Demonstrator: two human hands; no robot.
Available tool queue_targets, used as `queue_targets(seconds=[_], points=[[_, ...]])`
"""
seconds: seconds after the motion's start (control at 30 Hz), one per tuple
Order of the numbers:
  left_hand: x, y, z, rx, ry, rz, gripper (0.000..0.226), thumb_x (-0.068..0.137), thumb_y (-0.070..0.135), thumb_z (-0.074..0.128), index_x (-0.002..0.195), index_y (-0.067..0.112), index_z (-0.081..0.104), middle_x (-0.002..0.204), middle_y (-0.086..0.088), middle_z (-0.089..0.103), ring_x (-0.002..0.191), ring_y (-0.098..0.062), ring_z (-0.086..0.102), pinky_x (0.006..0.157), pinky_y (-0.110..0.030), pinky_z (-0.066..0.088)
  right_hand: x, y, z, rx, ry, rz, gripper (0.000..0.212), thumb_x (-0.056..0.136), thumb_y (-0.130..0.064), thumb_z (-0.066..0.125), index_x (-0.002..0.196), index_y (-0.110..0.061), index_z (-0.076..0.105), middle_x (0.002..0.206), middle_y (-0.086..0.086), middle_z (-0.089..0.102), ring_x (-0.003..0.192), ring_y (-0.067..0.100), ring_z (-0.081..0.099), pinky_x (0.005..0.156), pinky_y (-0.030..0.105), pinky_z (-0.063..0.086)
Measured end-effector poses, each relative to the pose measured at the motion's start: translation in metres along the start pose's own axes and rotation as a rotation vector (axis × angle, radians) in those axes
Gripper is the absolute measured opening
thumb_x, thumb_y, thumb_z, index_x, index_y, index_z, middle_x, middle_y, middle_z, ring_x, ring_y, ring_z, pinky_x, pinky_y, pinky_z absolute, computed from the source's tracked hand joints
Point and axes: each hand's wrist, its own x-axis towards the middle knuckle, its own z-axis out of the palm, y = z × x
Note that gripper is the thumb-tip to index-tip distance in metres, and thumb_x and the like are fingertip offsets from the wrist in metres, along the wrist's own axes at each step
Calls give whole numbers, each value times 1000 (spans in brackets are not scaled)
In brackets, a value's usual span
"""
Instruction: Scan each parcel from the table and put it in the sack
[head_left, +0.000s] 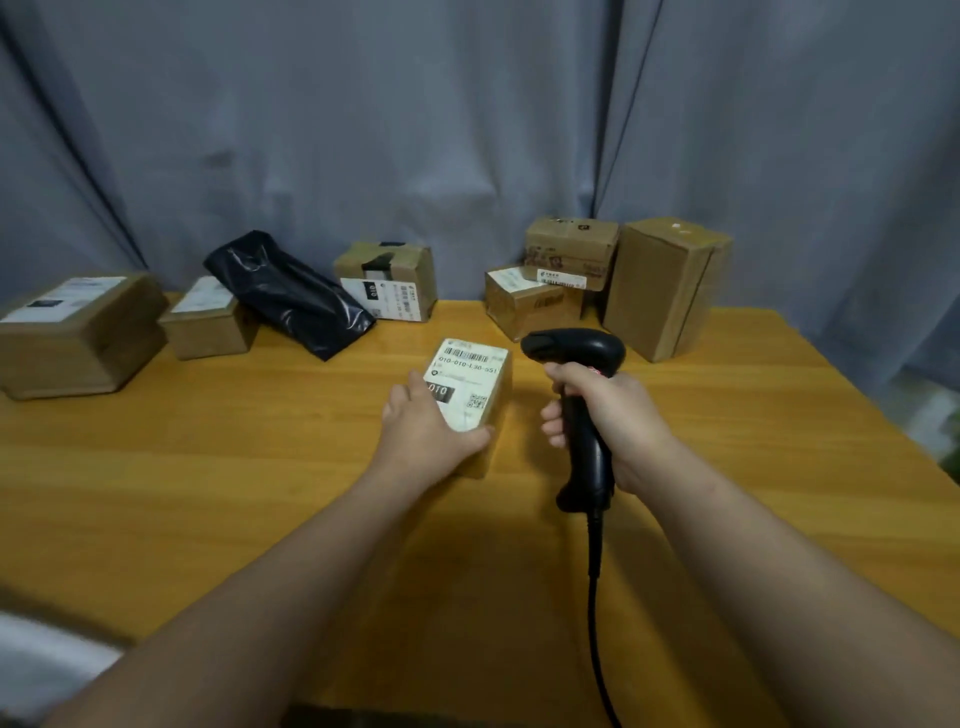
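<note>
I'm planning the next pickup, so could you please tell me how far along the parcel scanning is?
Done: nothing I can confirm; no sack is in view. In hand: the left hand holds a small labelled box while the right hand grips the scanner beside it. Left: seven parcels wait along the table's back edge, from the large box to the tall box, a black bag among them.

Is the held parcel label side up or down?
Up: the parcel shows its white barcode label on top, left hand gripping it.
</note>
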Motion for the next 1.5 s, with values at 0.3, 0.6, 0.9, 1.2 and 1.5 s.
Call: queue_targets(seconds=[0.3,0.6,0.9,1.2,1.5], points=[[-114,-40,-7,-409,47,134,94,75,37,80,146,17,22,140,-3,32,124,-16,44,101,-33,44,-96,57,31,146,-20,-7,25,86,-24,70,109,-15,67,91,1,74,88,18,70,82,39,56],[-128,-59,-50,-381,-160,252,119,49,61,81,139,62,3,151,-2,33,125,-27,51,101,-49,46,-140,81,28,163,-67,-120,21,88,-10,67,105,-20,67,94,-4,76,91,13,71,76,23,54],[-125,-56,-46,-335,-127,243,102,71,36,82,146,39,14,147,-4,38,136,-21,35,109,-43,38,-165,78,24,-248,118,-392,28,75,-18,81,97,-27,65,98,-2,69,93,6,65,75,13,47],[-126,-54,-48,-328,-126,241,103,73,37,81,148,38,10,148,-4,39,136,-22,36,107,-46,40,-183,73,29,-383,151,-358,15,78,-23,77,77,-28,63,77,-8,65,74,1,58,69,25,48],[-130,-50,-50,-317,-126,231,102,78,29,78,149,36,7,149,-5,38,132,-25,41,96,-49,51,-188,67,25,-430,190,-348,11,78,-23,77,78,-18,68,74,-1,65,73,11,59,68,29,47]])
